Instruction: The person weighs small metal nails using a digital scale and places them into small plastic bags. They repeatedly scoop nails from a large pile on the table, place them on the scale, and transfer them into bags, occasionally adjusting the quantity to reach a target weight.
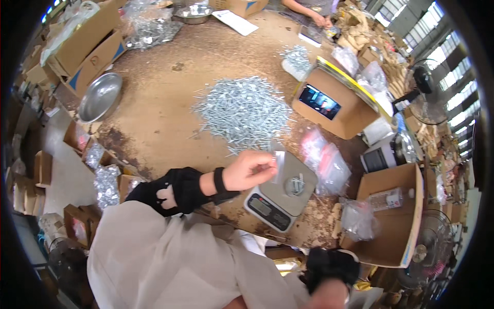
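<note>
My left hand reaches in over the table with its fingers pinched together. A small clear plastic bag hangs at the fingertips, over the edge of a digital scale. On the scale's plate lies a small round clear dish with several screws or nails in it. Low at the right, near my lap, is my right hand; it is blurred and its fingers cannot be made out. Beyond my left hand spreads a large pile of silvery screws or nails.
Clear bags with red edges lie right of the scale. An open carton stands near right; another box holds a phone. A metal bowl sits at left. Across the table are another person's hands.
</note>
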The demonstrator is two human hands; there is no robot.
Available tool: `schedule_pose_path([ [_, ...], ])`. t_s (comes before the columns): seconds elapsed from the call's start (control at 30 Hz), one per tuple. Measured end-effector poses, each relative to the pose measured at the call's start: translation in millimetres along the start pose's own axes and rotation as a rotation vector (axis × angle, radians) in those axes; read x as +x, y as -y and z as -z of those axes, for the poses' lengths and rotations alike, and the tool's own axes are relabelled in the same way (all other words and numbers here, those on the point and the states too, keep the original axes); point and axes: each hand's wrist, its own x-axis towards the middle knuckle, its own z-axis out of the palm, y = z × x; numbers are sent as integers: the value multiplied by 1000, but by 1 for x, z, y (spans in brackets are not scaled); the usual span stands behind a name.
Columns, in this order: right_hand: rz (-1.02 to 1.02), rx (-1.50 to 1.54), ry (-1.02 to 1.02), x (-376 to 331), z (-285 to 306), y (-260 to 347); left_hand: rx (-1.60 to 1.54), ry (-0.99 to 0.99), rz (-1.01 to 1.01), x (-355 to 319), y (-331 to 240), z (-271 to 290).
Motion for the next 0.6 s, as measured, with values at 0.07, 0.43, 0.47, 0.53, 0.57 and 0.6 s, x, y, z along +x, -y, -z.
schedule_pose_path([
  [0.07,-27,41,-49,-30,-9,26,-9,-14,-59,3,4,-4],
  [0.43,-1280,685,952,-132,-102,7,-30,76,-110,6,-14,5],
  [0.47,-1308,787,988,-136,-107,9,49,108,-157,8,-17,7],
  [0.53,-1301,849,985,-137,-110,19,103,143,-202,7,-22,8],
  [0.57,-1283,882,986,-139,-113,21,131,150,-231,8,-22,9],
  [0.6,-1273,880,950,-141,-115,22,189,166,-227,7,-20,12],
])
